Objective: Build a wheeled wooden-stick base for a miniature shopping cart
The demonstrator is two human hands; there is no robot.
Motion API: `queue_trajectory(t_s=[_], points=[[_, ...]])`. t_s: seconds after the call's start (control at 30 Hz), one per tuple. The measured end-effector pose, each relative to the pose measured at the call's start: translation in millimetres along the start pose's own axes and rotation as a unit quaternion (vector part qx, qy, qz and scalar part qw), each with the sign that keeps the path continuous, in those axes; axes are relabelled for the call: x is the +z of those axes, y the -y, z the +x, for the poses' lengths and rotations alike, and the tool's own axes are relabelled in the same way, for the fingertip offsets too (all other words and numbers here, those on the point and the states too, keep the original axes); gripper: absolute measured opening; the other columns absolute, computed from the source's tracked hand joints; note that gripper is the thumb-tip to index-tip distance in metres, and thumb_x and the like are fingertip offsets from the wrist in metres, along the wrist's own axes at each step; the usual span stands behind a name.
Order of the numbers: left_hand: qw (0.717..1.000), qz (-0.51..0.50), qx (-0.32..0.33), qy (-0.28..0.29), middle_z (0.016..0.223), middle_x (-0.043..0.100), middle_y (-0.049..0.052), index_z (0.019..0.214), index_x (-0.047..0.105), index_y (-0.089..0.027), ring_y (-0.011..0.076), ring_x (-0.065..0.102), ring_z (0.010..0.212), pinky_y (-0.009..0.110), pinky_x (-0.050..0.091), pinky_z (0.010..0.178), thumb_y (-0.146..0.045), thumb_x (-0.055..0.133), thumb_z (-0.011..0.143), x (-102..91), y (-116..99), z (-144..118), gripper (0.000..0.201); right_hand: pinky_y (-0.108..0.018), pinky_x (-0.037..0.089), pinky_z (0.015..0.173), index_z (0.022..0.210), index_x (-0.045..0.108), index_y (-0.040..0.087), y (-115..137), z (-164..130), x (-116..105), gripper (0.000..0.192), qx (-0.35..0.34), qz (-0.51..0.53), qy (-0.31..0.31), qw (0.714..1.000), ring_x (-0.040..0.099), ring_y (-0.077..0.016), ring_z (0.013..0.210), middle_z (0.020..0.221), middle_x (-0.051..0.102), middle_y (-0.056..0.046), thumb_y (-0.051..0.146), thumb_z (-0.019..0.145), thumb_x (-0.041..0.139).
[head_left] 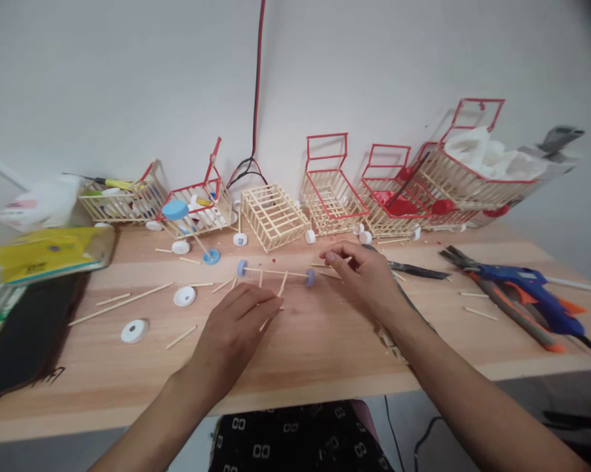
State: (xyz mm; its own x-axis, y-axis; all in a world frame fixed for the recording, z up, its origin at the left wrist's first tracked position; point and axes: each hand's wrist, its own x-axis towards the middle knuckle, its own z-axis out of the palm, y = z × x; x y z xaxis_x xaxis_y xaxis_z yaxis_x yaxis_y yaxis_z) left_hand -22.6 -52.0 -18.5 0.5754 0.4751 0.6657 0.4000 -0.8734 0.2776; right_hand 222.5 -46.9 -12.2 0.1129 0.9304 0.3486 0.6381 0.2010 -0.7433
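Two bare arms (465,387) reach over the table (315,360), nearest to us. Between the hands is a wheel stick (270,271) with a blue wheel (310,277) at each end. Put a clock face round it, with twelve by the wall (152,78). The left hand (239,324) is at seven o'clock, and its grip seems to pinch a thin stick (284,283) that goes up to the wheel stick. The right hand (362,272) is at three, fingers bent; I can't tell if its grip has anything.

What could go wrong? If the left hand pushes too hard, the thin stick might snap. Wheels are round, so a bump could make them roll. If the right arm swings, it could knock the dark tool (418,269) close by.

At twelve, a stick basket (276,215) sits near, and little carts (332,203) stand from ten to two, so that way is tight. Loose sticks (123,303) and white caps (190,298) clutter eight and nine. Far off at three are a blue glue gun (521,282) and pliers (514,313). The best room is at six, but past the table's front edge small bits could fall.
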Motion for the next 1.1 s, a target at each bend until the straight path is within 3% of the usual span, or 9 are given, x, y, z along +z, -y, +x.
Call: queue_trajectory(t_s=[0.4, 0.57, 0.73, 0.87, 1.0, 1.1], points=[[1.000, 0.000, 0.002, -0.007, 0.095, 0.066, 0.006, 0.101, 0.064, -0.016, 0.0157, 0.060, 0.088, 0.031, 0.051, 0.077, -0.004, 0.058, 0.084, 1.9, 1, -1, 0.021, -0.025, 0.040, 0.061, 0.087, 0.068, 0.020, -2, 3, -5, 0.020, -0.012, 0.002, -0.029, 1.000, 0.058, -0.0137, 0.069, 0.084, 0.070, -0.002, 0.033, 0.088, 0.053], [1.000, 0.002, 0.004, -0.008, 0.096, 0.066, 0.005, 0.103, 0.063, -0.018, 0.0160, 0.061, 0.088, 0.032, 0.053, 0.076, -0.004, 0.057, 0.085, 0.1, 1, 0, 0.024, -0.028, 0.043, 0.067, 0.092, 0.067, 0.020, 2, 7, -41, 0.022, -0.004, 0.008, -0.138, 0.990, 0.061, -0.0173, 0.078, 0.086, 0.068, -0.003, 0.035, 0.089, 0.051], [0.999, 0.020, 0.024, -0.010, 0.095, 0.067, 0.006, 0.104, 0.063, -0.017, 0.0171, 0.061, 0.087, 0.033, 0.054, 0.076, -0.006, 0.056, 0.086, -0.3, 3, 1, 0.022, -0.025, 0.035, 0.055, 0.077, 0.065, 0.018, 6, -5, -93, 0.029, 0.008, -0.052, -0.239, 0.970, 0.048, -0.0116, 0.058, 0.064, 0.056, 0.000, 0.042, 0.088, 0.053], [0.999, 0.042, 0.028, -0.014, 0.095, 0.067, 0.006, 0.102, 0.063, -0.017, 0.0179, 0.063, 0.088, 0.033, 0.054, 0.077, -0.009, 0.057, 0.087, -1.5, 4, 2, 0.018, -0.025, 0.026, 0.048, 0.067, 0.062, 0.017, 3, -28, -115, 0.037, 0.072, -0.133, -0.229, 0.961, 0.034, -0.0093, 0.048, 0.051, 0.039, 0.004, 0.047, 0.088, 0.052], [0.997, 0.061, 0.025, -0.040, 0.097, 0.068, 0.006, 0.102, 0.064, -0.017, 0.0182, 0.063, 0.091, 0.033, 0.053, 0.082, -0.008, 0.060, 0.084, -4.9, 3, 1, 0.020, -0.025, 0.035, 0.053, 0.080, 0.064, 0.019, -11, -49, -122, 0.030, 0.103, -0.209, -0.173, 0.957, 0.048, -0.0131, 0.056, 0.064, 0.057, 0.001, 0.046, 0.084, 0.054], [0.996, 0.060, 0.001, -0.066, 0.100, 0.068, 0.005, 0.103, 0.065, -0.019, 0.0183, 0.064, 0.093, 0.033, 0.052, 0.083, -0.008, 0.062, 0.083, -9.6, 0, 0, 0.024, -0.028, 0.037, 0.056, 0.078, 0.058, 0.021, -24, -63, -132, 0.023, 0.115, -0.257, -0.197, 0.939, 0.052, -0.0156, 0.055, 0.065, 0.060, -0.001, 0.044, 0.082, 0.057]])
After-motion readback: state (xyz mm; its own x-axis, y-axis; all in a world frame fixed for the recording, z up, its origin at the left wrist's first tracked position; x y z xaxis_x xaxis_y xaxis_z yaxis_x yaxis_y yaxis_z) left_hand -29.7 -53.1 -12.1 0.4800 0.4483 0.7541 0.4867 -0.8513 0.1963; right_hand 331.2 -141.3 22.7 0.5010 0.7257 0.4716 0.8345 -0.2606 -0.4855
